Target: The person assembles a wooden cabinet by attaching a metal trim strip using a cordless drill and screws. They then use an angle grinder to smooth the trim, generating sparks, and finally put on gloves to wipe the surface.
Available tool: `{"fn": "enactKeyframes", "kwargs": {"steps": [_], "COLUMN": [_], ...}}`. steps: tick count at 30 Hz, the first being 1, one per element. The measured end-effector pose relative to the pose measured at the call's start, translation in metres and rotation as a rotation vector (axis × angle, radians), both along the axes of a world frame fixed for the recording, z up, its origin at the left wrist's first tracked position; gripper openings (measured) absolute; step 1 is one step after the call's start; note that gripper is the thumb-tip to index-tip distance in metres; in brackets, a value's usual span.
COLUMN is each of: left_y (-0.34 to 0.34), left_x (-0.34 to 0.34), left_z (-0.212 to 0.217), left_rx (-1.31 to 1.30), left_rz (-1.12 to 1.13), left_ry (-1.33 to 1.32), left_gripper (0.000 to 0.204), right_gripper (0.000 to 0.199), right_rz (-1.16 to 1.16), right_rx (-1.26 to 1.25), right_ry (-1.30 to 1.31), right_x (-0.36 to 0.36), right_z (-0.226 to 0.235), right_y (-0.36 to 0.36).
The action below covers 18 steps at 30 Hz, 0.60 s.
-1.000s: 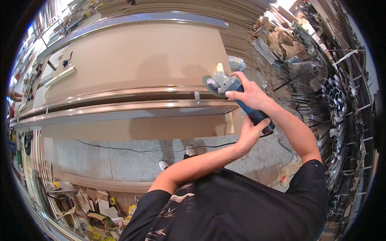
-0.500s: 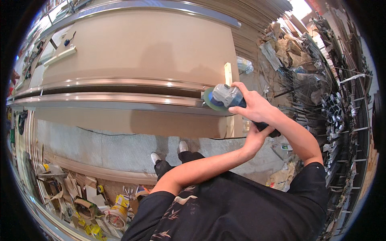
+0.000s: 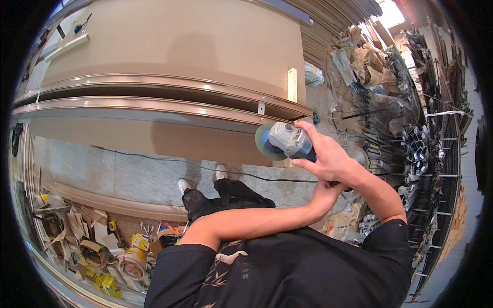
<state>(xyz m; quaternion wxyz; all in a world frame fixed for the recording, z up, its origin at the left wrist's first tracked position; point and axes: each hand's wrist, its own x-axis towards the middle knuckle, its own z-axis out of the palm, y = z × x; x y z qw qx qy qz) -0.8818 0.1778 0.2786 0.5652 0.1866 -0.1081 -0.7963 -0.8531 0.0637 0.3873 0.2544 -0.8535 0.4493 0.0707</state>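
Gripping an angle grinder (image 3: 289, 139) with right hand (image 3: 328, 158) and left hand (image 3: 325, 197). Amid scraps (image 3: 106, 238) at lower left, a round bucket (image 3: 134, 257) of unclear contents.

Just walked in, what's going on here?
A person holds a blue and grey angle grinder, right hand near its head, left hand at its rear. The thin green round disc is near the right end of two long shiny copper-coloured metal rails over a flat brown board. Whether they touch is unclear.
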Motion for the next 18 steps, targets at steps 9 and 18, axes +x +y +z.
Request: {"fn": "enactKeyframes", "kwargs": {"steps": [9,18], "left_y": [-0.004,-0.008], "left_x": [0.003,0.011], "left_z": [-0.009,-0.010], "left_rx": [0.003,0.008], "left_rz": [-0.012,0.005], "left_ry": [-0.053,-0.038], "left_gripper": [0.050,0.049], "right_gripper": [0.089,0.090], "right_rz": [0.012,0.003], "right_rx": [-0.029,-0.002], "right_ry": [0.022,0.027], "right_x": [0.000,0.005], "right_z": [-0.013,-0.019], "right_y": [-0.002,-0.008]}}
